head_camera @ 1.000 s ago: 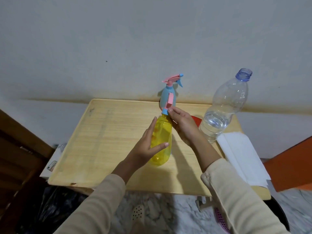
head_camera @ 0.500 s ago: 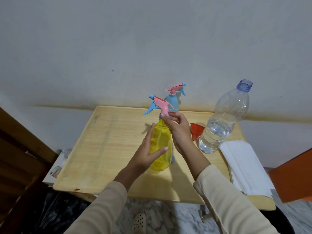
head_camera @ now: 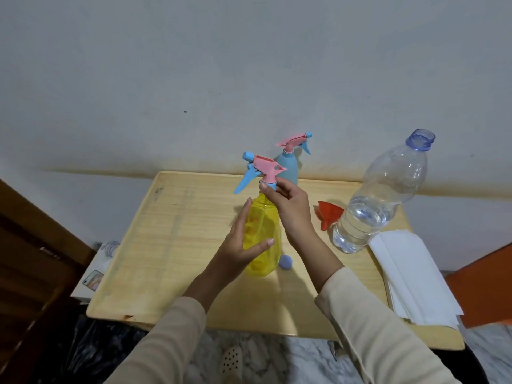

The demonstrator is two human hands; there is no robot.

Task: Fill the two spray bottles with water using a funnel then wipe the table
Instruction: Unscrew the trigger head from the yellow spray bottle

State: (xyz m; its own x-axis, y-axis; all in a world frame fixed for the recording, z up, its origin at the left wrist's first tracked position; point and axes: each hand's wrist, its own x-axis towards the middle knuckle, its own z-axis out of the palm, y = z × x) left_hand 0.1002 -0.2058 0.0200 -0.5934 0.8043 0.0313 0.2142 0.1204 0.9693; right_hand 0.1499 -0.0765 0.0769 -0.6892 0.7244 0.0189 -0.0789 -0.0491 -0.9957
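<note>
The left hand [head_camera: 240, 246] wraps the yellow spray bottle [head_camera: 263, 239] standing mid-table [head_camera: 171, 245], while the right hand [head_camera: 288, 209] pinches the collar under its pink spray head [head_camera: 264, 169]. Empty, thin and light, the bottle would tip easily, so gripping the body looks wise; funnel [head_camera: 328, 213] and water bottle [head_camera: 379, 195] wait just right.

Box [head_camera: 92, 275] beside table (phone pictured on top); orange object [head_camera: 482, 284] far right.

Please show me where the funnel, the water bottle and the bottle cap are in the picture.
funnel [head_camera: 328, 212]: head view, on its red cone.
water bottle [head_camera: 368, 217]: head view, on its water-filled lower body.
bottle cap [head_camera: 286, 262]: head view, on its blue top.
</note>
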